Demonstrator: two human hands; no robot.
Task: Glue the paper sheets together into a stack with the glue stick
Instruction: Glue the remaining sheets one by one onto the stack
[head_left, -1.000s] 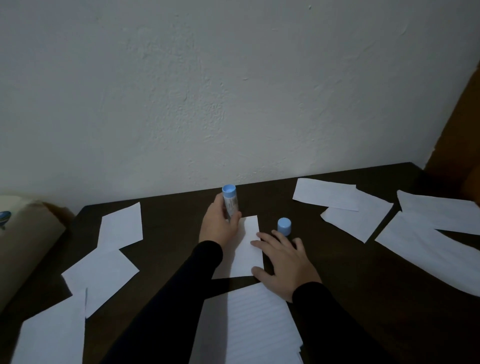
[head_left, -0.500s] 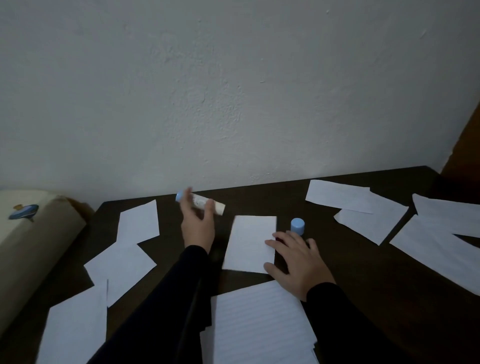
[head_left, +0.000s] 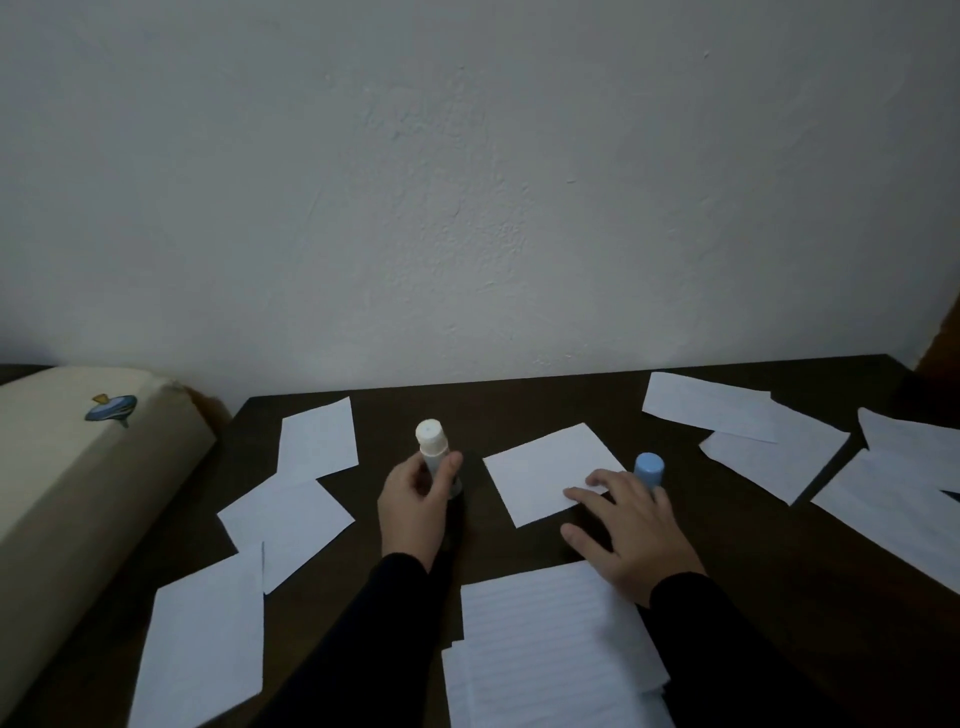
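Note:
My left hand (head_left: 413, 506) grips the white glue stick (head_left: 432, 446) upright, left of the middle sheet, its uncapped white end up. Its blue cap (head_left: 648, 467) stands on the dark table (head_left: 727, 545) just beyond my right hand (head_left: 623, 530). That hand lies with spread fingers, fingertips resting on the near right corner of a small white paper sheet (head_left: 545, 467), which lies turned at an angle. A stack of lined sheets (head_left: 545, 644) lies at the near edge between my arms.
Several loose white sheets lie at the left (head_left: 291, 514) and at the right (head_left: 769, 447) of the table. A beige padded roll (head_left: 78, 467) with a small blue emblem sits off the table's left side. A pale wall (head_left: 467, 182) closes the back.
My left hand carried the glue stick off the middle sheet to the left, tipped it sideways, then set it upright. The middle sheet has turned under my right fingertips.

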